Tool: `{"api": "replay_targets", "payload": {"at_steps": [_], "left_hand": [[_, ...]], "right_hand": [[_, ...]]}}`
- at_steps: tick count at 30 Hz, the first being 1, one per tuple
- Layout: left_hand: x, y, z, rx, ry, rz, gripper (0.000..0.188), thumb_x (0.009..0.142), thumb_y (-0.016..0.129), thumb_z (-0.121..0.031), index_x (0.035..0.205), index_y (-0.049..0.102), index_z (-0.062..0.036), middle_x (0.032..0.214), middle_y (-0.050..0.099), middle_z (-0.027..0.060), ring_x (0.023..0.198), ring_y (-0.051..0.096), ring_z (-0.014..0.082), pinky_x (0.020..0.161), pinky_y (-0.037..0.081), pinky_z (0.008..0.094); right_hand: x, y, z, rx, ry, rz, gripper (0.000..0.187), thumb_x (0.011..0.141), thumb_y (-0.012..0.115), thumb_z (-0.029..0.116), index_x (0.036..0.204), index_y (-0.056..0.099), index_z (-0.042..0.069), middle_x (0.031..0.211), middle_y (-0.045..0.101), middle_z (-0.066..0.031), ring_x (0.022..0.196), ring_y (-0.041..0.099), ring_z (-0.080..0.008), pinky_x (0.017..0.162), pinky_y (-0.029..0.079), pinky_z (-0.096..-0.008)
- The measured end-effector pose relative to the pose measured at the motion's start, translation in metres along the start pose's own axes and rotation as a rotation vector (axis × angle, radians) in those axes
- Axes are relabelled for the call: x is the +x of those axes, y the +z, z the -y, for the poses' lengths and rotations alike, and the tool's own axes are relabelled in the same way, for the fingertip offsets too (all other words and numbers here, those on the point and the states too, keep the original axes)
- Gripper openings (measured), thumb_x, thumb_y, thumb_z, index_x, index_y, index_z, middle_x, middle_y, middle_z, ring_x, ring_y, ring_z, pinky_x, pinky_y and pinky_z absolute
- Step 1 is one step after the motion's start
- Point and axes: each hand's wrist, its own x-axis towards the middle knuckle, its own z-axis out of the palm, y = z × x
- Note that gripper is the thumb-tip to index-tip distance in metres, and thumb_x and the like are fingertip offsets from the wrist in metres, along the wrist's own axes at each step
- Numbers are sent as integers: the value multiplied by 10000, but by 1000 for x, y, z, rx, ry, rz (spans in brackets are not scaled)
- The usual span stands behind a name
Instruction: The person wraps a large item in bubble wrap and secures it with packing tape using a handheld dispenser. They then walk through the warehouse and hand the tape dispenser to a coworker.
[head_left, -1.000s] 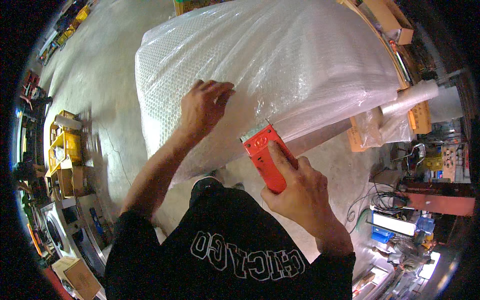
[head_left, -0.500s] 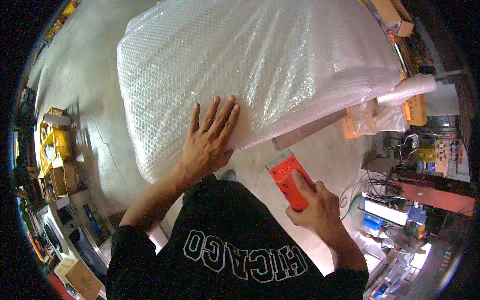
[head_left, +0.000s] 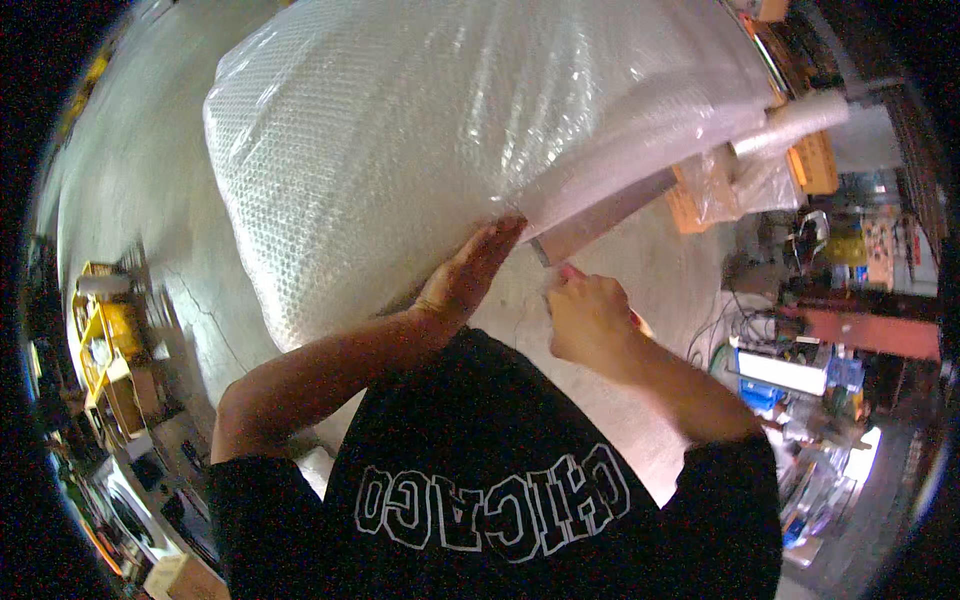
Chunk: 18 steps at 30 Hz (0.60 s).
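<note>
A large bulky bundle in clear bubble wrap point(head_left: 360, 150) fills the upper middle. At its near edge lies my left hand point(head_left: 472, 270), seen edge-on, fingers stretched out together and pressing against the wrap. To the right of it, my right hand point(head_left: 592, 312) is closed, just below the near corner of a flat brown panel point(head_left: 605, 218) under the bundle. That fist is slightly blurred and covers nearly all of the red hand tool with a metal-edged end. Only a small orange-red bit of the tool point(head_left: 637, 321) peeks out beside the wrist.
A roll of bubble wrap point(head_left: 795, 122) and cardboard boxes point(head_left: 688, 205) stand right of the bundle. Cables point(head_left: 735, 325), a reddish beam point(head_left: 870, 333) and mixed gear crowd the right side. Yellow crates point(head_left: 98, 325) stand on the concrete floor point(head_left: 160, 215) at the left.
My left hand has slid right along the near edge and turned from palm-flat to edge-on. My right hand has risen with the red tool toward the panel's corner, turning so the tool is mostly hidden.
</note>
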Motion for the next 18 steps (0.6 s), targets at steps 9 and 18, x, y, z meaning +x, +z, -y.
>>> {"api": "replay_targets", "payload": {"at_steps": [9, 18], "left_hand": [[41, -14, -18, -617, 182, 189, 585, 990, 479, -288, 1478, 444, 33, 1571, 408, 170, 1403, 436, 309, 1147, 353, 479], [24, -94, 48, -2748, -513, 414, 369, 1023, 597, -352, 1175, 701, -33, 1041, 736, 82, 808, 656, 181, 693, 519, 335]], "right_hand": [[-43, 77, -41, 670, 43, -452, 803, 653, 816, 332, 1403, 581, 170, 940, 733, -179, 841, 715, -399, 746, 590, -478], [-96, 79, -63, 742, -410, -1270, 865, 587, 817, 179, 1409, 578, 57, 904, 706, -165, 689, 665, -318, 599, 561, -404]]}}
